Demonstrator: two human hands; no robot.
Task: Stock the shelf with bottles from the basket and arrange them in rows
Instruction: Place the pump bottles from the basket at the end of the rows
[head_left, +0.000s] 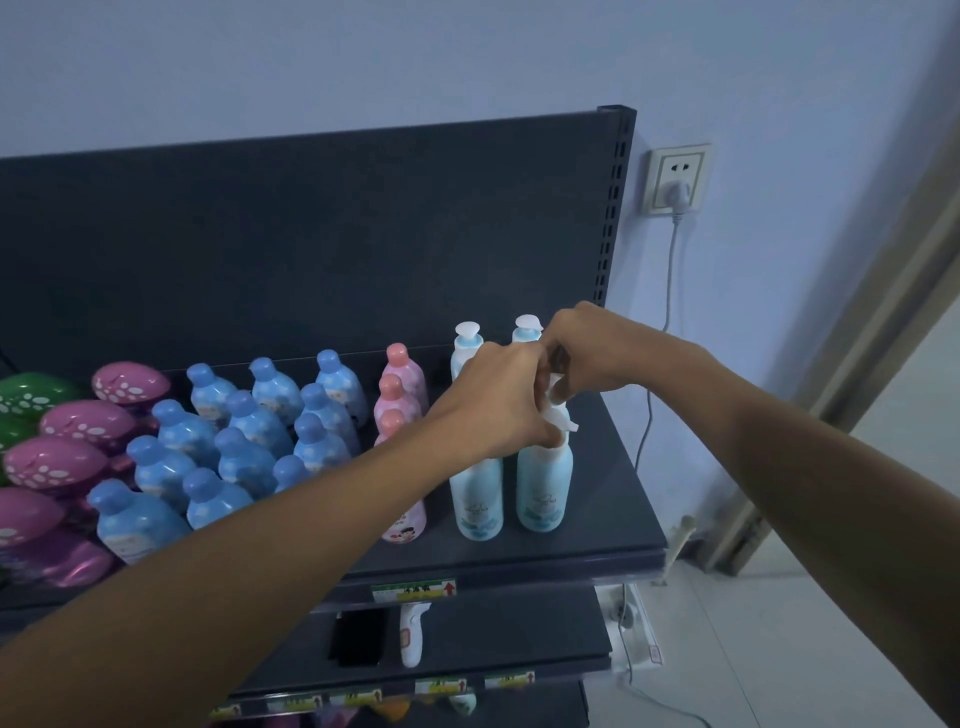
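While both arms reach across the dark shelf (618, 525) in the head view, the left hand (498, 400) has its fingers curled down round the neck of the near pump bottle (544, 488). That's a pale blue one standing upright at the near end of the rightmost row. The right hand (587, 353) comes in from the right and pinches a white pump head (558, 388) just behind it, though honestly I can't tell how much of that bottle is under there. Just left of the near one stands its twin bottle (477, 499), and two more pump tops (467, 335) poke up at the far end against the back panel. Further left you get a row of pink bottles (400, 374), then a block of blue bottles (249, 431) in rows, then purple egg-shaped containers (78, 421) and a green one (31, 395). There's a wall socket (675, 179) with a plug in it on the right, and a price label (413, 590) on the shelf's near edge.
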